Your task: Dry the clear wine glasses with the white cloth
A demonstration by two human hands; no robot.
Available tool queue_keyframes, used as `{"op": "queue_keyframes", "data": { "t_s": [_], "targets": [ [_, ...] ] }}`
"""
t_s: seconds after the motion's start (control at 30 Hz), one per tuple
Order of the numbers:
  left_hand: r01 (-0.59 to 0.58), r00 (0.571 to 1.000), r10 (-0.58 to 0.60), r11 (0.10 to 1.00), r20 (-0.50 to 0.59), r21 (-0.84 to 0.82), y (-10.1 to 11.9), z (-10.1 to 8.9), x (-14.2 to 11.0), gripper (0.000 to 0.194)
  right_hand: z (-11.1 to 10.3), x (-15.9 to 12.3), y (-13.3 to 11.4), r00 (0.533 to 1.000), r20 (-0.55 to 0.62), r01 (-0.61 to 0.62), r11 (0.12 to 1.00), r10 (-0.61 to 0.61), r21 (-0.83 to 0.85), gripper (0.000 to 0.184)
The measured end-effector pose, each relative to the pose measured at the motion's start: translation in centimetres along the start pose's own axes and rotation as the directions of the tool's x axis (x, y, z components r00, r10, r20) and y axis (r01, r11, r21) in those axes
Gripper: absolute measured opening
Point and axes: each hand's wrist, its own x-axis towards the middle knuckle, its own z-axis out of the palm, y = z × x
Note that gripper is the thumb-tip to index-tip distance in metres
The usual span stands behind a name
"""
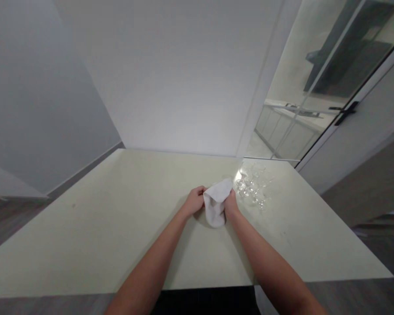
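A white cloth (pixel 216 203) hangs between my two hands over the middle of the table, its lower part drooping in a rounded fold. My left hand (pixel 195 201) grips its left edge with curled fingers. On the opposite side my right hand (pixel 231 205) is closed on the cloth, and its fingers are partly covered by the fabric. Whether anything is wrapped inside the cloth cannot be seen. Just to the right, a cluster of several clear stemmed glasses (pixel 253 186) stands close together; their outlines are hard to separate.
The pale table (pixel 95 232) reaches to a white wall panel (pixel 184 87) at the back. Behind the glasses is a glazed panel (pixel 282 109), with a white door (pixel 354 118) with a black handle (pixel 346 113) at the right. A grey wall (pixel 46 96) stands left.
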Motion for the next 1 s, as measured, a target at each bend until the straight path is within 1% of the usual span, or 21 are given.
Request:
{"op": "queue_keyframes", "data": {
  "t_s": [0.07,0.1,0.13,0.2,0.23,0.3,0.33,0.37,0.4,0.47,0.53,0.57,0.6,0.67,0.73,0.77,0.8,0.87,0.93,0.97,1.0],
  "targets": [
    [0.118,0.992,-0.110,0.984,0.070,-0.132,-0.2,0.1,0.2,0.014,0.1,-0.1,-0.1,1.000,0.007,-0.014,1.000,0.014,0.007,0.016],
    [0.131,0.990,-0.122,0.980,0.064,-0.150,-0.2,0.2,0.3,0.014,0.2,-0.1,-0.2,1.000,0.005,-0.031,0.999,0.031,0.024,0.016],
    [0.102,0.995,-0.099,0.986,0.027,-0.132,-0.2,0.1,0.2,0.013,0.3,-0.2,-0.3,0.999,0.004,-0.047,0.998,0.046,0.049,0.017],
    [-0.024,0.996,0.025,1.000,-0.084,0.010,0.2,0.0,-0.1,0.016,0.5,-0.3,-0.4,0.996,-0.026,-0.078,0.993,0.081,0.094,0.019],
    [-0.095,0.987,0.108,0.989,-0.118,0.110,0.5,0.0,-0.3,0.020,0.6,-0.4,-0.5,0.994,-0.048,-0.090,0.990,0.095,0.107,0.020],
    [-0.195,0.964,0.235,0.942,-0.122,0.272,0.8,0.0,-0.6,0.026,0.7,-0.5,-0.7,0.992,-0.084,-0.088,0.989,0.098,0.118,0.021],
    [-0.207,0.962,0.250,0.931,-0.112,0.302,0.9,0.1,-0.7,0.025,0.8,-0.6,-0.9,0.992,-0.090,-0.079,0.990,0.090,0.119,0.020],
    [-0.192,0.968,0.229,0.940,-0.104,0.283,0.9,0.2,-0.8,0.023,0.8,-0.6,-1.0,0.993,-0.086,-0.072,0.990,0.082,0.121,0.019],
    [-0.154,0.980,0.177,0.964,-0.091,0.218,0.9,0.4,-0.8,0.020,0.8,-0.7,-1.2,0.994,-0.075,-0.068,0.989,0.079,0.128,0.018],
    [-0.022,1.000,0.022,1.000,-0.005,0.007,0.7,0.6,-0.6,0.018,0.9,-0.8,-1.5,0.994,-0.035,-0.093,0.981,0.100,0.167,0.015],
    [0.119,0.986,-0.097,0.978,0.133,-0.172,0.6,0.6,-0.5,0.021,1.0,-0.9,-1.6,0.990,0.019,-0.139,0.964,0.138,0.229,0.017],
    [0.151,0.979,-0.118,0.968,0.165,-0.203,0.7,0.5,-0.5,0.021,1.0,-0.9,-1.6,0.988,0.037,-0.152,0.957,0.148,0.248,0.019],
    [0.140,0.982,-0.112,0.972,0.152,-0.187,0.8,0.3,-0.5,0.019,1.0,-0.8,-1.6,0.989,0.036,-0.149,0.957,0.144,0.251,0.019],
    [0.028,0.999,-0.028,0.999,0.022,-0.045,1.0,0.1,-0.7,0.015,1.0,-0.8,-1.4,0.994,-0.006,-0.104,0.973,0.108,0.207,0.016],
    [-0.073,0.992,0.086,0.988,-0.094,0.138,1.2,0.1,-0.8,0.013,0.9,-0.7,-1.3,0.996,-0.050,-0.066,0.987,0.074,0.143,0.021],
    [-0.094,0.988,0.114,0.979,-0.108,0.180,1.3,0.2,-0.9,0.013,0.9,-0.7,-1.2,0.996,-0.061,-0.060,0.991,0.068,0.124,0.024],
    [-0.092,0.990,0.109,0.982,-0.094,0.165,1.3,0.3,-0.9,0.012,0.9,-0.7,-1.2,0.995,-0.058,-0.068,0.990,0.075,0.122,0.024],
    [-0.024,1.000,0.024,1.000,0.004,0.000,1.1,0.6,-0.8,0.013,1.0,-0.8,-1.4,0.994,-0.010,-0.109,0.982,0.112,0.152,0.022],
    [0.100,0.985,-0.072,0.978,0.156,-0.182,0.9,0.7,-0.7,0.019,1.0,-0.9,-1.7,0.985,0.063,-0.168,0.966,0.159,0.198,0.024],
    [0.149,0.973,-0.101,0.962,0.208,-0.229,0.8,0.7,-0.6,0.021,1.1,-1.0,-1.8,0.979,0.101,-0.197,0.956,0.179,0.217,0.026],
    [0.161,0.968,-0.108,0.959,0.225,-0.234,0.8,0.6,-0.5,0.021,1.1,-1.0,-1.9,0.975,0.120,-0.210,0.950,0.186,0.229,0.027]
  ]
}}
